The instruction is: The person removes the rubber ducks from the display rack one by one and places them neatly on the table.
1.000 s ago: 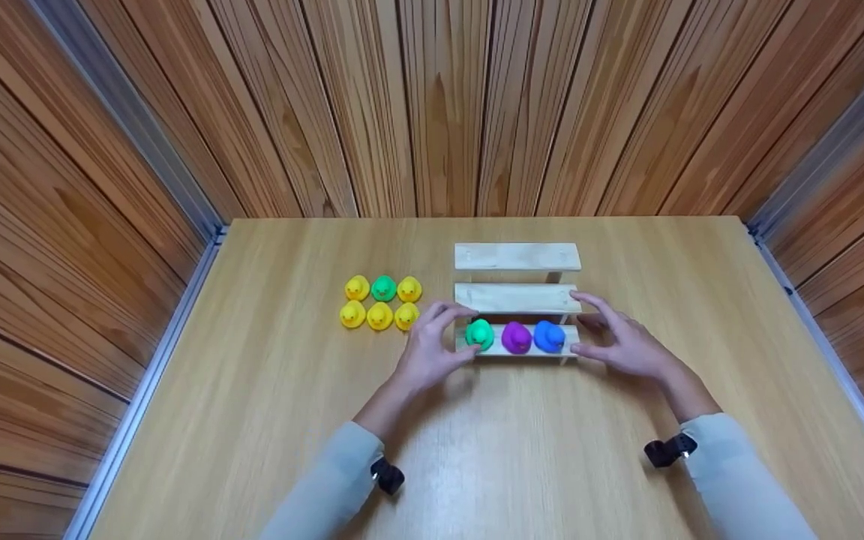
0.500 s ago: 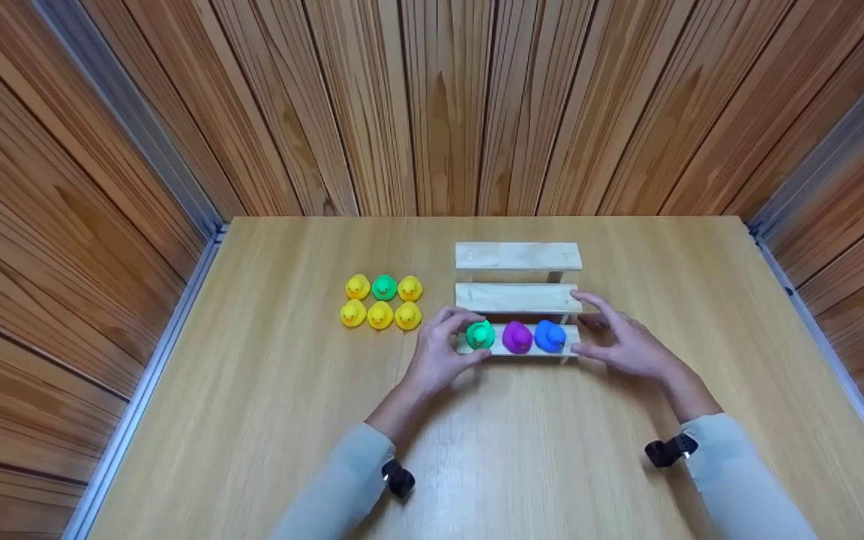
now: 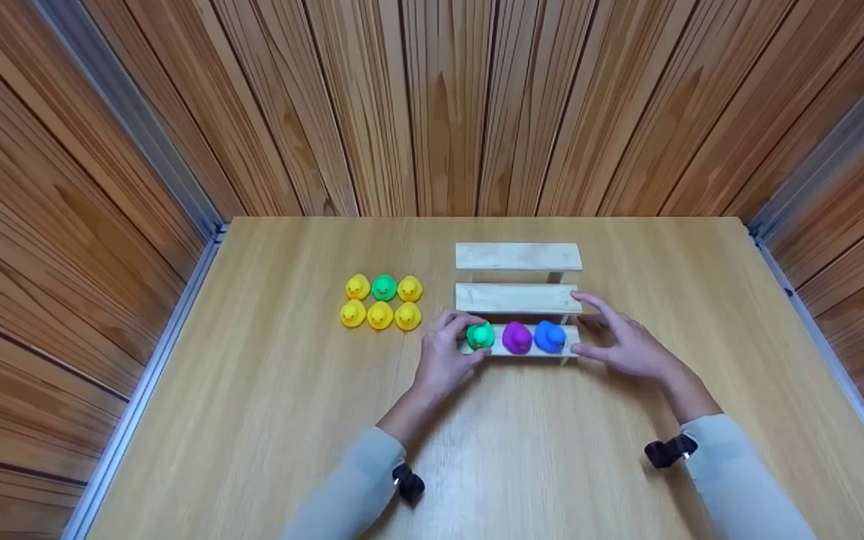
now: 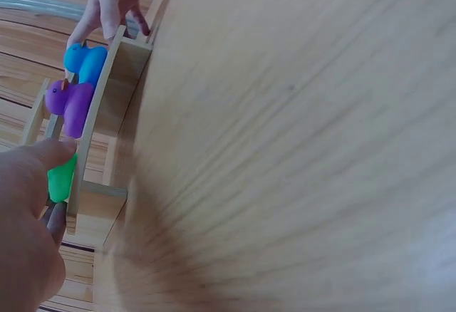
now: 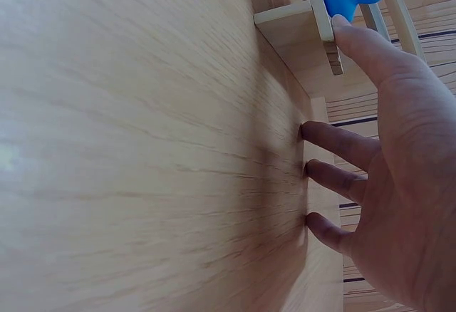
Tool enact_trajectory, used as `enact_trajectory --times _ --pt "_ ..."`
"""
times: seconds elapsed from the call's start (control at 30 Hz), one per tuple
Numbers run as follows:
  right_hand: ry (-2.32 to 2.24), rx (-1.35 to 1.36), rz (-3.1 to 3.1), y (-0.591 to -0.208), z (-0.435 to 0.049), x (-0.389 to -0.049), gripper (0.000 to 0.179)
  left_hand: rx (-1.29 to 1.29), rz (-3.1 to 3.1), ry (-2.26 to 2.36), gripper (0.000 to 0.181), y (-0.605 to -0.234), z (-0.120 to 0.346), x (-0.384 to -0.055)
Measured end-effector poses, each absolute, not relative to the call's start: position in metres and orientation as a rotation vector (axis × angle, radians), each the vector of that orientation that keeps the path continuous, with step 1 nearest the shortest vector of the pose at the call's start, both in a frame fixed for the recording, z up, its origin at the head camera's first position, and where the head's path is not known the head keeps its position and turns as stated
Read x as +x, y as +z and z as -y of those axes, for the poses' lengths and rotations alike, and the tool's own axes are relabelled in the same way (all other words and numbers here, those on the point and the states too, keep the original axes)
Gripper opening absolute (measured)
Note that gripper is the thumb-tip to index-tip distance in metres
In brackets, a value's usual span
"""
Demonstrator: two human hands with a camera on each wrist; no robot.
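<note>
On the lowest step of a pale wooden three-step stand [image 3: 516,298], a green rubber duck [image 3: 481,335], a purple rubber duck [image 3: 517,338] and a blue rubber duck [image 3: 550,337] sit in a row. My left hand [image 3: 447,356] pinches the green duck between thumb and fingers. In the left wrist view that green duck [image 4: 61,178] is partly hidden by the thumb. My right hand [image 3: 627,345] is at the stand's right end, thumb by the lowest step, a finger on the middle one. The right wrist view shows its other fingers [image 5: 335,180] spread, tips against the table.
Left of the stand, several yellow rubber ducks [image 3: 380,316] and one green rubber duck [image 3: 384,287] stand in two rows on the wooden table [image 3: 522,465]. The middle and top steps [image 3: 518,256] carry no ducks. Wood-plank walls [image 3: 447,112] enclose the back and sides.
My left hand has shifted right along the stand's lowest step, its thumb and fingers coming round the green duck. The right hand and the ducks stay where they were.
</note>
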State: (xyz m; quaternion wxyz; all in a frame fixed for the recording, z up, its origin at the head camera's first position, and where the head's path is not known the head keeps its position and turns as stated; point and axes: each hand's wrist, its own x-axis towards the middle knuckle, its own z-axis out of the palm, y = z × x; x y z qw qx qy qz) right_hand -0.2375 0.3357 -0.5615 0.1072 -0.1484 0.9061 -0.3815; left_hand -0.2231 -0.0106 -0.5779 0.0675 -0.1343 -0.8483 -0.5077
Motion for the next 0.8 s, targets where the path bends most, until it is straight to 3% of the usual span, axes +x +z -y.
enact_trajectory --times 0.8 --pt "-1.117 -0.425 -2.659 -0.5613 -0.3362 -0.2374 0.091 -0.406 2.565 -1.544 0.037 -0.5765 0.0158 -0.2225"
